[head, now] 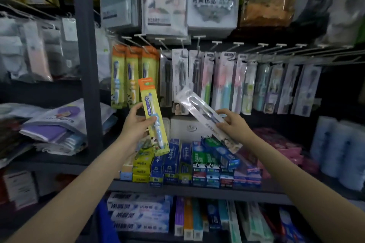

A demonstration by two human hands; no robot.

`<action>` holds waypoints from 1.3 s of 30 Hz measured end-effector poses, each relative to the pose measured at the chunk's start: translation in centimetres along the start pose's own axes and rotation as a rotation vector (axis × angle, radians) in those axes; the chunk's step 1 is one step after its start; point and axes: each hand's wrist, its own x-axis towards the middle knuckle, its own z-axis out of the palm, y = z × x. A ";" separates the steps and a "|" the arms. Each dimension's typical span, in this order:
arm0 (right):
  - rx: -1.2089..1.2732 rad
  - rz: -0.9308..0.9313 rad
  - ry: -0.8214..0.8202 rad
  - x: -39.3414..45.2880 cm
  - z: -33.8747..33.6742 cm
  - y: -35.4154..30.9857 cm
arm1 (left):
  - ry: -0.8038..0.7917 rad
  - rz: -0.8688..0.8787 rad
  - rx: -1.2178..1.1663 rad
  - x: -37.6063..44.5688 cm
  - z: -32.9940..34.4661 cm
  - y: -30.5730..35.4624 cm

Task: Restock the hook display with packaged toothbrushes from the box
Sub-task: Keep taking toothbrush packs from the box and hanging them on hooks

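Both hands grip a packaged toothbrush in front of the hook display.

Left hand curls fingers and thumb round the orange-and-yellow toothbrush pack, held nearly upright just below matching packs on the hooks. Right hand pinches the clear white toothbrush pack, tilted with its top up-left, above the toothpaste boxes on the shelf.

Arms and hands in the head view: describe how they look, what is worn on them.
Both forearms are bare up to the frame edge, no sleeves showing. The left hand and right hand wear no gloves; no rings, watch or bracelets are visible. Fingers bare.
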 end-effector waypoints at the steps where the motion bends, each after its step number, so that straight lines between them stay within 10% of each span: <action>1: 0.018 0.015 0.015 0.7 -0.3 0.1 | 0.004 0.009 0.000 0.3 0.1 0.1; 24: 0.043 0.015 0.468 11.7 -0.6 -2.1 | -0.019 0.023 0.134 5.3 -0.6 -0.4; 32: 0.008 0.040 0.299 10.2 1.9 -3.1 | -0.104 0.096 0.195 5.4 0.6 -0.3; 39: 0.267 -0.100 -0.268 7.4 7.4 -7.0 | -0.169 0.178 0.171 5.5 1.2 -0.4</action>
